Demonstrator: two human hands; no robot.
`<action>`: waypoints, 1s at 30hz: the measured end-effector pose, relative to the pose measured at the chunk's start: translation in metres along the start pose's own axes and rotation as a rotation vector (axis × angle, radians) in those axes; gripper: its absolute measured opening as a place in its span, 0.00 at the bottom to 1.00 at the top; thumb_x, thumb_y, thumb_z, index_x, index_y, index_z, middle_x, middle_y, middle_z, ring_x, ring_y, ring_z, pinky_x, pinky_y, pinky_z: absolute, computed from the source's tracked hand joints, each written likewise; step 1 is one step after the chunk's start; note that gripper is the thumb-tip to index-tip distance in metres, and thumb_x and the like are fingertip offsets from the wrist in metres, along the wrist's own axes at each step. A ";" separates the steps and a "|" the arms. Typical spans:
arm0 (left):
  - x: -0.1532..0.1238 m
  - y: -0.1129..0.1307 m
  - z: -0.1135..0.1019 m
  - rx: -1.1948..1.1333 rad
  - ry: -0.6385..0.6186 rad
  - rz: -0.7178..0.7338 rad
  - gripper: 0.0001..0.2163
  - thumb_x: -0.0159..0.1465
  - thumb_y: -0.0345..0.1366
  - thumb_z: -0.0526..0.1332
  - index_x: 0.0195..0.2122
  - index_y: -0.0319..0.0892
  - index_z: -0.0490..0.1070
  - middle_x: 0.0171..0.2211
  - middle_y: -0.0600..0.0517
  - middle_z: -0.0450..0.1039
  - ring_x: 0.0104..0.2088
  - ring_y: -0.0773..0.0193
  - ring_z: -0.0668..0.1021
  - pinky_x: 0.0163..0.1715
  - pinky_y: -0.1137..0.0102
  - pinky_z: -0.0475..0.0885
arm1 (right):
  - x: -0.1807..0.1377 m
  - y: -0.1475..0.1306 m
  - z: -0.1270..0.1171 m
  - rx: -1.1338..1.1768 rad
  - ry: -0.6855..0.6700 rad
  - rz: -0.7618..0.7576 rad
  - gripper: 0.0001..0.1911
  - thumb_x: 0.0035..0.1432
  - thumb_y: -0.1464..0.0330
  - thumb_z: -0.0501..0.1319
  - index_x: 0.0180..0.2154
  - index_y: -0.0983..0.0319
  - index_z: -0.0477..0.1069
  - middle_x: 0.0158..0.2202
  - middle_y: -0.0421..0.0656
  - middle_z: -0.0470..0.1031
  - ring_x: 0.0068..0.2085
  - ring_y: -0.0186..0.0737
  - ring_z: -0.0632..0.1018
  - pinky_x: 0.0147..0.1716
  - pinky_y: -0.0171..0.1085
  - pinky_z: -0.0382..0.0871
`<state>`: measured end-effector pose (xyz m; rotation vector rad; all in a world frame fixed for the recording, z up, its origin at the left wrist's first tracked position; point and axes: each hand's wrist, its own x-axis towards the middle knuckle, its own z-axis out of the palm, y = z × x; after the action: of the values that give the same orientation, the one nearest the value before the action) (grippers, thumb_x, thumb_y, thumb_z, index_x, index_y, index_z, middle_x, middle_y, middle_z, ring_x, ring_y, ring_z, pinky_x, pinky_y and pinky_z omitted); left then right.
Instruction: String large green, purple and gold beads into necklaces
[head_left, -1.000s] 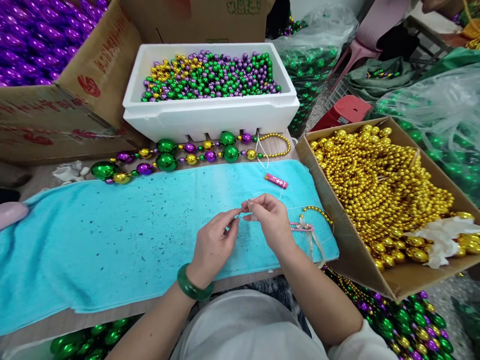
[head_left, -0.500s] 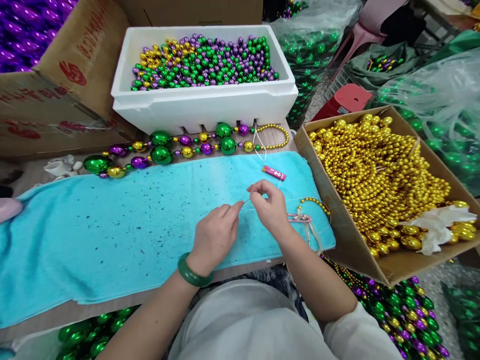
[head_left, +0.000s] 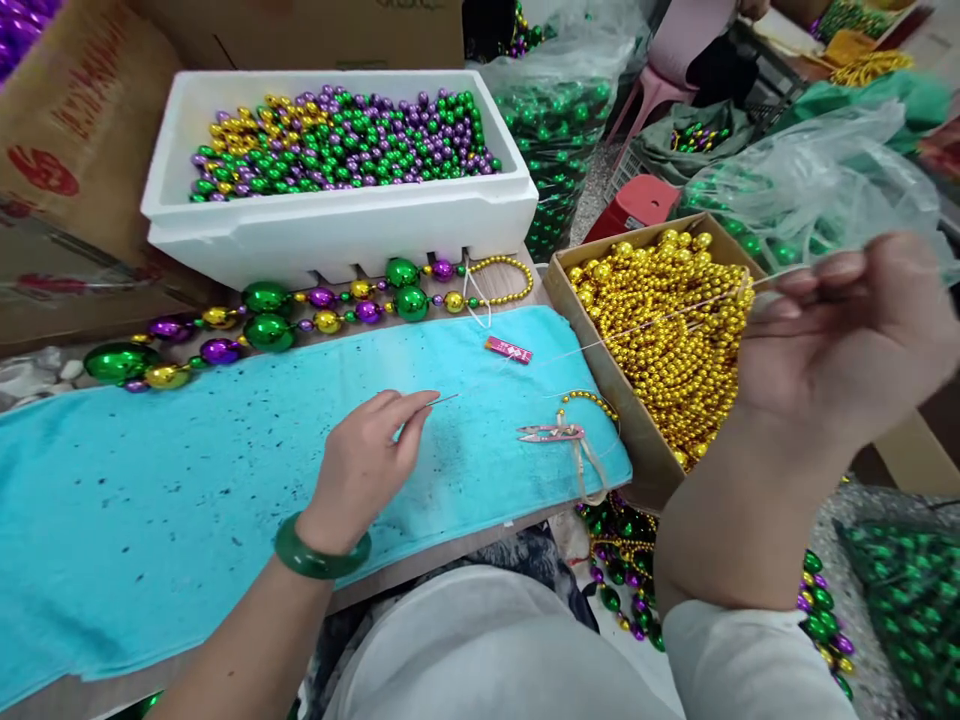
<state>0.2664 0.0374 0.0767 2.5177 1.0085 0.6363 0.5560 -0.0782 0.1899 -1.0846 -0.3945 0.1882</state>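
Observation:
Above the turquoise towel (head_left: 225, 470), my left hand (head_left: 367, 460) pinches a thin needle (head_left: 448, 398) between thumb and fingertips, its tip pointing right. My right hand (head_left: 847, 350) is raised high at the right, fingers closed on a pale thread (head_left: 652, 322) that runs taut down toward the needle. On the towel's right end lie pink thread snips (head_left: 551, 433) with a ribbon loop, a short strand of gold beads (head_left: 589, 396) and a small magenta packet (head_left: 508, 350).
A white foam box (head_left: 337, 225) of green, purple and gold beads stands behind the towel. In front of it lies a large-bead necklace (head_left: 270, 332). A cardboard box (head_left: 637, 465) of gold bead strings sits at the right, beneath my right hand. Plastic bags (head_left: 555, 130) of green beads stand beyond.
My right hand has moved from beside my left hand far up to the right, drawing the thread out long. The needle now shows in my left hand. The view has shifted right.

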 end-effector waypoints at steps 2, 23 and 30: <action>0.003 0.003 -0.003 0.002 -0.005 0.009 0.13 0.67 0.40 0.55 0.47 0.49 0.77 0.32 0.52 0.78 0.32 0.63 0.79 0.30 0.71 0.69 | -0.001 -0.013 -0.008 -0.069 0.025 -0.064 0.18 0.61 0.72 0.55 0.19 0.56 0.69 0.25 0.36 0.69 0.28 0.27 0.73 0.23 0.26 0.62; 0.029 0.002 0.021 -0.386 0.014 -0.228 0.13 0.63 0.42 0.59 0.42 0.44 0.80 0.31 0.52 0.81 0.28 0.65 0.79 0.31 0.71 0.74 | 0.021 0.080 -0.026 -0.622 -0.160 0.032 0.03 0.55 0.67 0.58 0.31 0.60 0.67 0.22 0.38 0.68 0.24 0.35 0.71 0.23 0.35 0.64; 0.022 0.000 0.020 -0.270 0.009 -0.091 0.11 0.64 0.39 0.58 0.34 0.43 0.79 0.32 0.52 0.80 0.30 0.65 0.78 0.30 0.71 0.72 | 0.005 0.142 0.005 -1.509 -0.708 -0.007 0.13 0.59 0.69 0.57 0.44 0.62 0.74 0.50 0.51 0.74 0.47 0.48 0.77 0.46 0.42 0.69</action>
<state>0.2909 0.0504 0.0661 2.2246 0.9628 0.7061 0.5649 -0.0069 0.0669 -2.4995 -1.2822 0.2673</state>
